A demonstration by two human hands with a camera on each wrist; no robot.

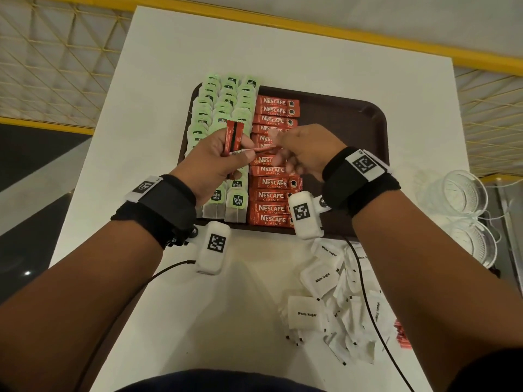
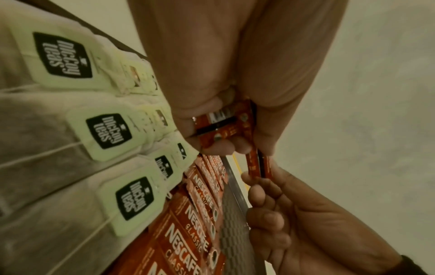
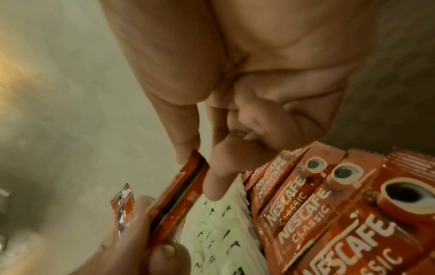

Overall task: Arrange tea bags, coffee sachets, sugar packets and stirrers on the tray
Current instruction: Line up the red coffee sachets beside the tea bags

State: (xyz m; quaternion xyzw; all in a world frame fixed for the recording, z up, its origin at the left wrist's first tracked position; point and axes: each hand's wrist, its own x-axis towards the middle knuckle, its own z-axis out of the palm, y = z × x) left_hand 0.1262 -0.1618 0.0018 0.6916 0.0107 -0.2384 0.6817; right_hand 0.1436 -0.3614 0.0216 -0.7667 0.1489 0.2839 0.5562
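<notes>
A dark brown tray [image 1: 353, 120] carries green-tagged tea bags [image 1: 226, 97] in rows on its left and a column of red Nescafe coffee sachets [image 1: 273, 195] beside them. Above the tray my left hand [image 1: 215, 159] grips a small bundle of red coffee sachets [image 1: 233, 137] [image 2: 223, 126]. One sachet [image 1: 259, 149] [image 3: 186, 186] sticks out sideways from the bundle, and my right hand [image 1: 300, 148] pinches its far end between thumb and fingers [image 3: 188, 148]. White sugar packets [image 1: 319, 278] lie in a loose heap on the table near me, to the right.
The tray sits on a white table [image 1: 226, 321]. Two clear glass bowls [image 1: 464, 199] stand off the table's right side. A few red sachets [image 1: 402, 335] lie by the sugar heap. Thin black cables [image 1: 365, 295] run from my wrists across the table.
</notes>
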